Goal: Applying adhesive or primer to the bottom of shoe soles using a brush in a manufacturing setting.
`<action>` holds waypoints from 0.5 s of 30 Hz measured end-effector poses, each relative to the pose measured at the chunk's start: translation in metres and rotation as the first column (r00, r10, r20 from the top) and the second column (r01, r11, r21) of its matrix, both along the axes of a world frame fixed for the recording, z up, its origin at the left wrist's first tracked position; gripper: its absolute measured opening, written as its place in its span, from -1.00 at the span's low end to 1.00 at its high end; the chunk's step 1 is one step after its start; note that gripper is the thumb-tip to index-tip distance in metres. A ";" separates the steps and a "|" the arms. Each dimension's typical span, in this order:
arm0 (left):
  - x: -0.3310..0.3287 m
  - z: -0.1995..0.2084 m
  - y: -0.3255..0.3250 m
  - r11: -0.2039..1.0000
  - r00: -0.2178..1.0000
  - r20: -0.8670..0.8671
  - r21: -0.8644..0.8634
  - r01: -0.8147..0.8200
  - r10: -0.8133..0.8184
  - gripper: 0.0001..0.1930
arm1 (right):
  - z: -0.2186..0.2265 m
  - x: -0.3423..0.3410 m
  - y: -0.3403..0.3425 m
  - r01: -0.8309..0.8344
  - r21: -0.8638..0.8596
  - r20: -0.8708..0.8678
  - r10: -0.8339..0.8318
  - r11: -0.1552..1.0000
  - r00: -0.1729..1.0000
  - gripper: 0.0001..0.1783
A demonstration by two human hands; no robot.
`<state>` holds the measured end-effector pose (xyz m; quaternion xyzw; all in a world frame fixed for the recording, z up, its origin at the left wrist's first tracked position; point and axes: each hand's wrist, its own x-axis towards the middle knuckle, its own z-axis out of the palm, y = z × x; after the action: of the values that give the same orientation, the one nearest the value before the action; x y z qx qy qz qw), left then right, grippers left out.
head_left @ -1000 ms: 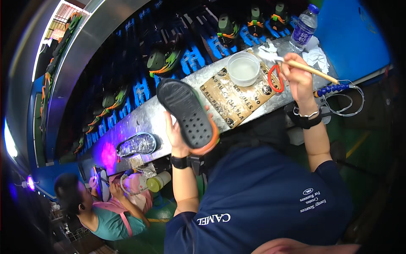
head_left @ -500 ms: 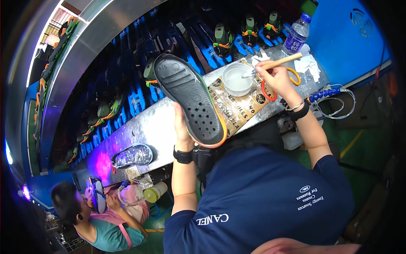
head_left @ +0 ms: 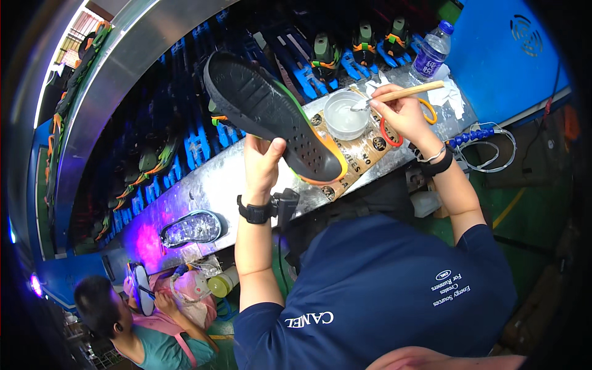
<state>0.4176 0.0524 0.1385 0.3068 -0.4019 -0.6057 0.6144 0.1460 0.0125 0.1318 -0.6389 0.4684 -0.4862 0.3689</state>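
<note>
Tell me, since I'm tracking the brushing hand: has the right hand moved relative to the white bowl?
Yes. The right hand with the brush moved left, toward the white bowl.

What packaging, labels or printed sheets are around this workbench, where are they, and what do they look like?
Water bottle: far right of the bench, clear plastic, blue cap, blue-purple label band.
Printed cardboard sheet: flat on the bench under the white bowl, brown with dark round marks and lettering.
No screens visible.

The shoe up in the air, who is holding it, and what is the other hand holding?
The left hand grips the shoe by its side edge, sole up. The right hand holds a brush mid-handle, tip in the bowl.
</note>
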 end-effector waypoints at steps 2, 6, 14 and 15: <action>-0.004 0.015 -0.008 0.980 0.990 0.142 -0.194 0.035 -0.007 -0.40 | 0.005 -0.003 0.001 -0.078 0.026 0.082 0.075 0.997 0.994 -0.83; -0.008 0.042 -0.019 0.954 0.956 0.283 -0.259 0.151 -0.074 -0.43 | 0.011 -0.001 0.002 -0.119 0.001 -0.093 0.119 0.993 0.989 -0.85; -0.013 0.054 -0.019 0.937 0.924 0.371 -0.285 0.204 -0.088 -0.43 | 0.015 -0.002 0.008 -0.089 0.055 -0.157 0.096 0.995 0.983 -0.81; -0.013 0.053 -0.018 0.937 0.927 0.364 -0.284 0.204 -0.092 -0.43 | 0.015 -0.002 0.008 -0.088 0.056 -0.155 0.095 0.995 0.983 -0.81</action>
<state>0.4047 0.0340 0.1919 0.2741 -0.6176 -0.5153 0.5272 0.1435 0.0207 0.1466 -0.6869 0.4782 -0.4049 0.3683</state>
